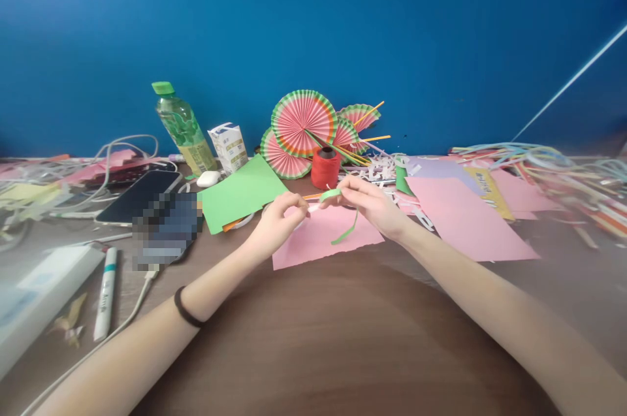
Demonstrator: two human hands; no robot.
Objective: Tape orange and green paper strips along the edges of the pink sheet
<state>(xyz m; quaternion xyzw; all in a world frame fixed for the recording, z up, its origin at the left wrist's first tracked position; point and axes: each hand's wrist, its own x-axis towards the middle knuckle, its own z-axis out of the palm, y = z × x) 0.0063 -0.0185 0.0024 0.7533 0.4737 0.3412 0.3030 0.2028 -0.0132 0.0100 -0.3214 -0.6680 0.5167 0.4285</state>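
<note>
My right hand (375,206) is closed in a pinch on a green paper strip (331,194). One end of the strip curls over the fingertips and its tail dangles over a pink paper sheet (337,240). Close by on the left, my left hand (277,223) has thumb and forefinger pinched together at a small white piece (313,208), whose kind is too small to make out. The pink sheet lies on the table below both hands, partly covered by them. Just behind stands a red spool of thread (325,169).
Pink-and-green pleated paper fans (304,122) lean against the blue wall. A green sheet (245,192), a milk carton (229,147), a bottle (183,128), phone (140,196) and marker (105,295) are on the left. More pink paper (465,217) and blurred strips (533,158) lie right.
</note>
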